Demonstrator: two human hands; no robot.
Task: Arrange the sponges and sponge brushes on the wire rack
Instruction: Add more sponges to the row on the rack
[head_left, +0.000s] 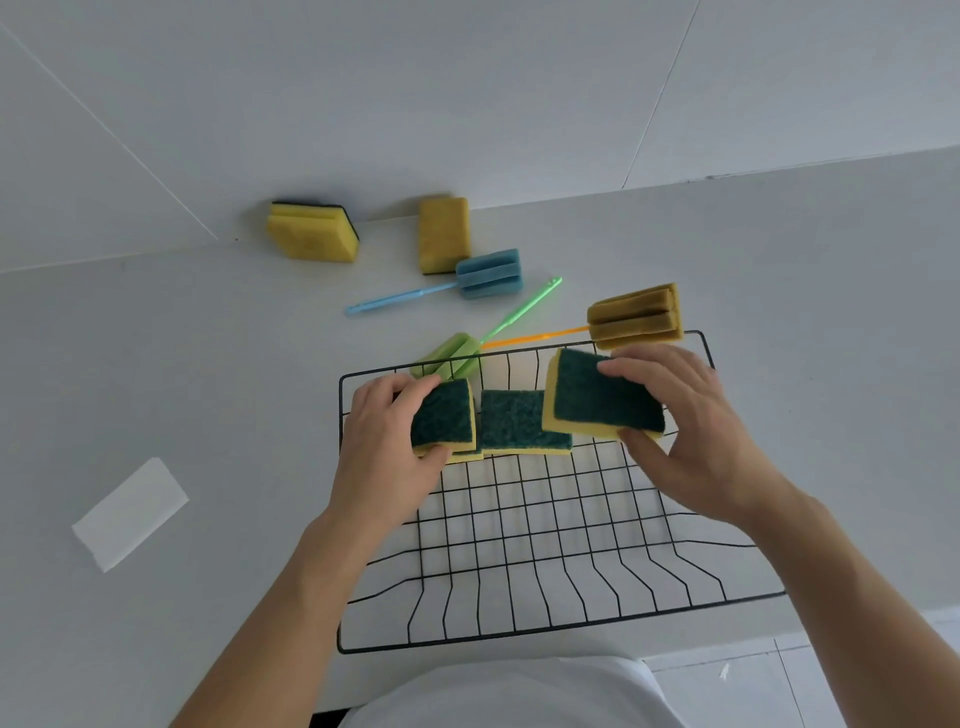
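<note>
A black wire rack (524, 525) lies on the white counter. One yellow-and-green sponge (522, 423) rests at its far side. My left hand (387, 447) grips a second sponge (447, 415) at the rack's far left corner, over another yellow sponge edge. My right hand (685, 426) holds a third sponge (597, 397) tilted above the far right part. Beyond the rack lie a green sponge brush (452, 353), an orange-handled brush (636, 317) and a blue brush (488, 274). Two more sponges (311, 231) (444, 234) sit near the wall.
A white folded cloth or paper (130, 512) lies on the counter to the left. The counter's front edge runs just behind the rack's near rim, with tiled floor (779, 686) at lower right. The wall rises right behind the far sponges.
</note>
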